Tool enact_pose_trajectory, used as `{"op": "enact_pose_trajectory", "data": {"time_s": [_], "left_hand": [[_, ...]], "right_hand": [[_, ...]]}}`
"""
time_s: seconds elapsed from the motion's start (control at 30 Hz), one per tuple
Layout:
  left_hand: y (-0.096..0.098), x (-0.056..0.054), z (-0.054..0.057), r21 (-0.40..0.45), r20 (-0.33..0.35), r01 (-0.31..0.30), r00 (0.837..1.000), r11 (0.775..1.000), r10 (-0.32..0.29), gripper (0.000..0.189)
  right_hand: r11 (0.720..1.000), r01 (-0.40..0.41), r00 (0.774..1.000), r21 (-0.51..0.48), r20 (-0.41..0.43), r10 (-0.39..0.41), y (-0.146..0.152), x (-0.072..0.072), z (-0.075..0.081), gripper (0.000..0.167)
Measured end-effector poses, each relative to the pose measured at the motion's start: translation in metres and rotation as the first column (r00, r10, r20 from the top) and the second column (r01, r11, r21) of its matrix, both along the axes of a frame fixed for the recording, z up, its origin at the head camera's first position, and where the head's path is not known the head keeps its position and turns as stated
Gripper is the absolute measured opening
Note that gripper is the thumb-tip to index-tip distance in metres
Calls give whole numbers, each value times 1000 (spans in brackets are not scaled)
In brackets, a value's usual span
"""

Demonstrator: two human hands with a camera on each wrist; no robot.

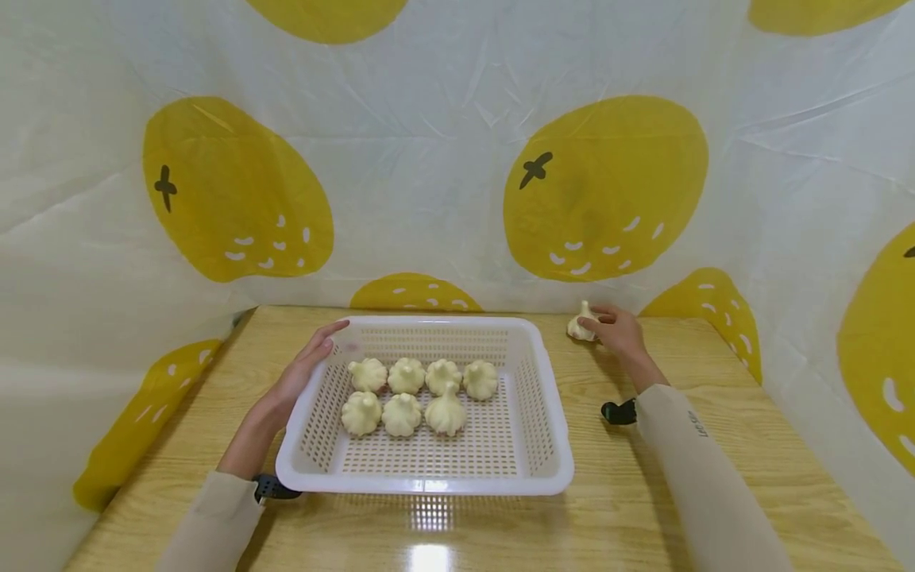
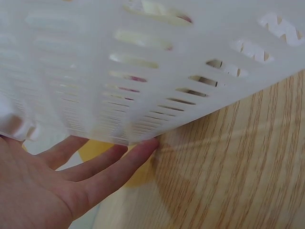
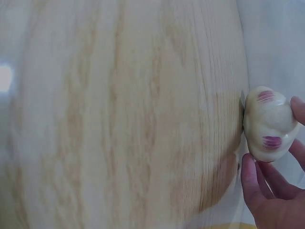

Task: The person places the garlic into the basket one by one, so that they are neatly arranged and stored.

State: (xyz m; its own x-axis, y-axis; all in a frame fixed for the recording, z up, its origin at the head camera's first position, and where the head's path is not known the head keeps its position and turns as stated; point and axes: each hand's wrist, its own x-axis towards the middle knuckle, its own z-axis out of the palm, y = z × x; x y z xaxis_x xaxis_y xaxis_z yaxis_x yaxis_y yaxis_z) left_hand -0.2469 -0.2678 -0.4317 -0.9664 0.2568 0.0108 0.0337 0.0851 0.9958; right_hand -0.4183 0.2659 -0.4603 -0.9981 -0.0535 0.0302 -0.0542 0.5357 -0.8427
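A white perforated plastic basket [image 1: 426,485] stands on the wooden table with several garlic bulbs [image 1: 403,415] inside, arranged in two rows. My left hand [image 1: 296,377] is at its back left corner, thumb by the rim. In the left wrist view, this hand's nearly straight fingers [image 2: 114,174] touch the basket's outer wall [image 2: 157,90]. At the table's back edge, right of the basket, my right hand [image 1: 620,330] pinches a single garlic bulb [image 1: 582,324], stem up. The right wrist view shows purple streaks on this bulb [image 3: 271,119], between thumb and fingers.
A pale cloth [image 1: 429,183] with yellow fruit prints hangs behind and beside the table. Bare wood [image 1: 593,477] extends right of the basket and in front of it. Dark straps [image 1: 620,411] sit at both wrists.
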Motion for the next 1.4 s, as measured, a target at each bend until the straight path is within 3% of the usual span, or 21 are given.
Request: {"op": "enact_pose_trajectory", "data": {"time_s": [0.5,1.03,1.4], "left_hand": [[-1,3,2,-29,18,-16,1000,999,17,55],[0,4,4,-27,16,-17,1000,999,17,55],[0,3,4,-23,14,-13,1000,1000,14,55]], "right_hand": [[1000,8,1000,5,23,-8,1,1,1,62],[1000,-11,999,9,-39,12,5,14,16,64],[994,-27,996,-104,-92,17,5,23,35,65]]}}
